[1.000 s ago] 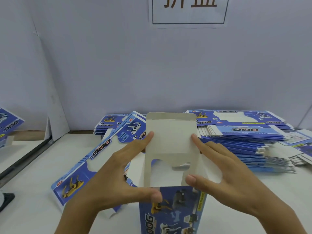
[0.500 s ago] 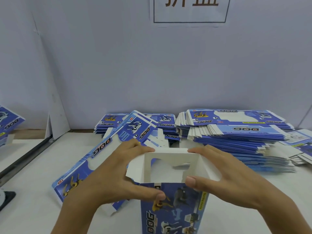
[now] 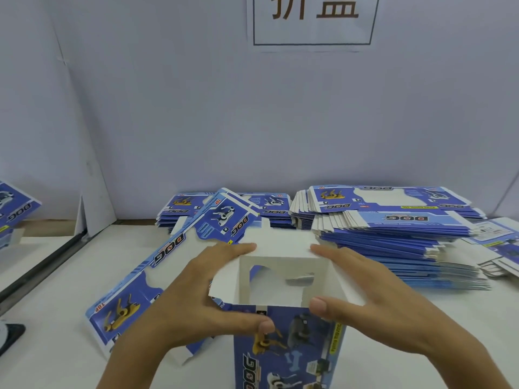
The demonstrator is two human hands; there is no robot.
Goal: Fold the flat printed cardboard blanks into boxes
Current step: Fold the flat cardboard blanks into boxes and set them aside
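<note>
Upright at six o'clock on the white table (image 3: pixel 421 318): a half-formed blue printed box (image 3: pixel 286 349), open end up, white inside showing, window cut-out visible through the far wall. Left hand (image 3: pixel 196 299) clasped on the box's left side, thumb curled onto the printed front just under the rim, fingers laid along the white left flap (image 3: pixel 224 284) and reaching to the far top corner. Right hand (image 3: pixel 373 296) gripping the right side likewise, thumb tip on the front rim, fingers stretched over the right flap (image 3: pixel 348 287) toward the far edge. Far white flap (image 3: pixel 283 242) bent back and away at twelve o'clock of the opening, between the two sets of fingertips. Both side flaps splayed outward.

Flat at nine to ten o'clock, partly under the left wrist: one loose blank (image 3: pixel 157 273) printed with "DOG" and a yellow dog figure, running diagonally toward the back. At twelve o'clock against the pale wall (image 3: pixel 252 122), a low stack of blanks (image 3: pixel 202 211). At one to two o'clock, a taller, fanned stack (image 3: pixel 393 231), with a few more blanks (image 3: pixel 497 242) at three o'clock. On the wall above, a paper sign (image 3: pixel 313 21) with brown characters. At the far left edge, nine o'clock, another blue printed piece (image 3: pixel 14 209), partly cut off.
</note>
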